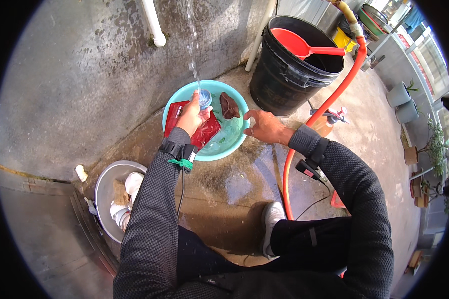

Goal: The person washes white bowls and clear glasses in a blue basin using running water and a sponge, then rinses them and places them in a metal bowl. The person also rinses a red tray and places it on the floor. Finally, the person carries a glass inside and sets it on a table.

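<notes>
A stream of water point(191, 48) falls from above into a small blue cup point(205, 99), which my left hand point(193, 117) holds over a turquoise plastic basin point(243, 136). Beneath that hand lies a glossy red plastic item point(205, 132), partly hidden by it. A dark brown cloth point(229, 105) rests against the basin's far right side. Clear objects point(228, 132), perhaps glassware, sit in the water; their outlines are hard to make out. My right hand point(267, 126) is at the basin's right rim with fingers apart, holding nothing. Whether it touches the rim I cannot tell.
A black bucket point(277, 82) with a red dipper point(292, 42) across it stands behind my right hand. An orange-red hose point(331, 97) runs beneath my right forearm. Lower left, a metal basin point(104, 187) holds white dishes point(134, 182) and a sponge point(120, 192). A concrete wall point(89, 86) rises beyond.
</notes>
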`<action>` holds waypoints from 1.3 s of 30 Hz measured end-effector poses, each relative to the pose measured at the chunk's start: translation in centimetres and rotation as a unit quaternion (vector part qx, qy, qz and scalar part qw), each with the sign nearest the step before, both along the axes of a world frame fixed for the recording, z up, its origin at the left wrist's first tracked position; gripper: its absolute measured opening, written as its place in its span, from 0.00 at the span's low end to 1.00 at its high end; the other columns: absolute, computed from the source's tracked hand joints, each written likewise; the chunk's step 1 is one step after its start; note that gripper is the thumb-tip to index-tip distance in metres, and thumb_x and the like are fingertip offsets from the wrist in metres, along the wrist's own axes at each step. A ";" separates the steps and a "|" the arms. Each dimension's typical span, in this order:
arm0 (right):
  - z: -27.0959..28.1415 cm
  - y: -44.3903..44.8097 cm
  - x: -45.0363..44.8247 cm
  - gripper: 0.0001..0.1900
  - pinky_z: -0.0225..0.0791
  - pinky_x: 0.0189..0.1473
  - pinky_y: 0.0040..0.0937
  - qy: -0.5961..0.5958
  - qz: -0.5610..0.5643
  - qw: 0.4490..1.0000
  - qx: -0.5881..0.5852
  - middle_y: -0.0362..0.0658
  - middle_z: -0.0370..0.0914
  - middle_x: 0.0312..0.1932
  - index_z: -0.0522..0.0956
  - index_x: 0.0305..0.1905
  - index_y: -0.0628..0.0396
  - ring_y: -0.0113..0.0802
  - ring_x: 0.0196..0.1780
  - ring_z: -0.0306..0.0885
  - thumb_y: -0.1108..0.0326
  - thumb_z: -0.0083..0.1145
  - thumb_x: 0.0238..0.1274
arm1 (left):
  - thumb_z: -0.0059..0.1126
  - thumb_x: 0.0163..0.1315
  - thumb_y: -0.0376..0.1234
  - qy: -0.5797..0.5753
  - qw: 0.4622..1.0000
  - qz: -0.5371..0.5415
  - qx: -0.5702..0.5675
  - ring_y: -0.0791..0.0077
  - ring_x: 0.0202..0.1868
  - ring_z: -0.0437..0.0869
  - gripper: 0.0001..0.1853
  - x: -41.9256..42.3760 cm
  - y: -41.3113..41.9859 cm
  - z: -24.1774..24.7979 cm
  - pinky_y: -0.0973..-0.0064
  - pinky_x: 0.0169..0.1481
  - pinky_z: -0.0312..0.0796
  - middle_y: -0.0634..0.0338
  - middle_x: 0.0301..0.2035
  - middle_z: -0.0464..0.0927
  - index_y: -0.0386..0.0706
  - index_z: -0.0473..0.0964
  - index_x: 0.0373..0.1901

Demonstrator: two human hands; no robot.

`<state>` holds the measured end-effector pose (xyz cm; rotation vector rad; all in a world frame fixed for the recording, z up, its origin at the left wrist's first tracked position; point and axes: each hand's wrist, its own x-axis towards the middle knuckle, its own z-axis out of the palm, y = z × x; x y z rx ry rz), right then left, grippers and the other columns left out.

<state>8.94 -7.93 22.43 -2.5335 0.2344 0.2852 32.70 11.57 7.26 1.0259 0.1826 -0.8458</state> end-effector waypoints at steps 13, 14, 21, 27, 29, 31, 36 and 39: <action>-6.0 3.9 4.2 0.42 0.84 0.57 0.46 0.047 -0.139 0.903 0.403 0.52 0.84 0.67 0.64 0.83 0.54 0.43 0.60 0.87 0.54 0.73 0.72 | 0.53 0.77 0.40 0.025 0.978 -0.202 0.051 0.71 0.26 0.80 0.17 -4.5 3.2 4.5 0.75 0.27 0.73 0.49 0.37 0.85 0.41 0.75 0.60; -5.7 4.3 4.6 0.41 0.84 0.53 0.43 0.053 -0.133 0.896 0.420 0.48 0.86 0.61 0.65 0.81 0.55 0.39 0.59 0.86 0.51 0.74 0.73 | 0.52 0.77 0.42 0.031 0.972 -0.223 0.058 0.73 0.25 0.78 0.17 -4.8 3.0 4.5 0.76 0.25 0.69 0.50 0.35 0.84 0.41 0.77 0.57; -5.8 5.4 5.2 0.39 0.84 0.47 0.42 0.044 -0.123 0.915 0.382 0.44 0.88 0.53 0.74 0.70 0.58 0.34 0.53 0.87 0.43 0.79 0.66 | 0.25 0.78 0.72 0.029 0.936 -0.333 0.112 0.71 0.17 0.70 0.49 -7.4 2.7 1.9 0.71 0.21 0.60 0.55 0.21 0.78 0.36 0.81 0.39; -5.9 3.4 4.9 0.29 0.78 0.34 0.29 0.124 -0.195 0.908 0.350 0.39 0.84 0.37 0.85 0.46 0.57 0.28 0.34 0.81 0.42 0.84 0.56 | 0.25 0.76 0.78 -0.109 0.887 -0.390 0.222 0.68 0.19 0.79 0.55 -7.2 3.7 3.9 0.69 0.22 0.71 0.50 0.27 0.83 0.32 0.81 0.46; -5.6 2.4 4.6 0.28 0.73 0.27 0.24 0.174 -0.212 0.918 0.287 0.36 0.80 0.29 0.84 0.42 0.57 0.25 0.27 0.77 0.42 0.83 0.57 | 0.40 0.81 0.69 -0.213 0.871 -0.355 0.264 0.68 0.20 0.83 0.44 -7.2 3.9 4.8 0.68 0.22 0.75 0.51 0.29 0.84 0.32 0.82 0.49; -5.1 1.2 3.6 0.30 0.69 0.22 0.26 0.191 -0.184 0.920 0.290 0.40 0.77 0.28 0.85 0.39 0.60 0.25 0.24 0.73 0.39 0.82 0.56 | 0.47 0.83 0.63 -0.321 0.838 -0.314 0.311 0.68 0.19 0.82 0.38 -7.4 3.8 5.0 0.68 0.20 0.75 0.51 0.30 0.84 0.31 0.82 0.51; -2.6 -2.0 0.0 0.27 0.66 0.22 0.25 0.218 -0.173 0.917 0.284 0.35 0.71 0.23 0.82 0.33 0.56 0.21 0.21 0.67 0.40 0.80 0.59 | 0.73 0.64 0.29 -0.588 0.688 -0.292 0.309 0.42 0.44 0.93 0.18 -8.6 3.0 3.1 0.51 0.50 0.82 0.38 0.40 0.88 0.34 0.84 0.55; -1.0 -4.3 -4.7 0.35 0.77 0.36 0.27 0.155 -0.138 0.948 0.242 0.44 0.82 0.39 0.83 0.51 0.64 0.29 0.39 0.82 0.41 0.81 0.56 | 0.73 0.64 0.29 -0.676 0.601 -0.273 0.327 0.39 0.46 0.92 0.21 -9.8 2.0 1.6 0.49 0.53 0.82 0.38 0.41 0.88 0.34 0.83 0.58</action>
